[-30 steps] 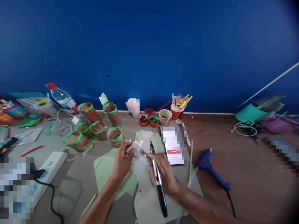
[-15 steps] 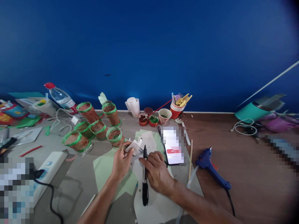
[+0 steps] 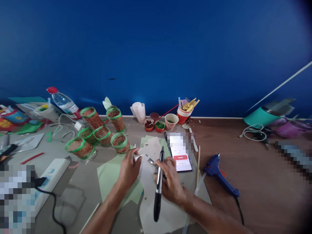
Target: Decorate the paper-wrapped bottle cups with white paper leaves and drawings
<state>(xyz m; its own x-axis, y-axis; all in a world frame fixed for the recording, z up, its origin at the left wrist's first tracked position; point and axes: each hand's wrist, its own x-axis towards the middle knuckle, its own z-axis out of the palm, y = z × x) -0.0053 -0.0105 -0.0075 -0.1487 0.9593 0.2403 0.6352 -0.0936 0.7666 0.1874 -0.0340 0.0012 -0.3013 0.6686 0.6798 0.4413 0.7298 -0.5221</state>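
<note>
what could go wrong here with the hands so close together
The metal blade at the right hand points toward the left hand, so a slip might nick a finger.
The right hand also holds a black marker, which could get in the way or drop onto the paper.
The lit phone lies close beside the right hand and might get knocked.

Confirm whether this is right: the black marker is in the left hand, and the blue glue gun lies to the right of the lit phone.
One thing is wrong: the head view shows the black marker in the right hand, not the left. The rest stands: the blue glue gun lies to the right of the lit phone.
</note>
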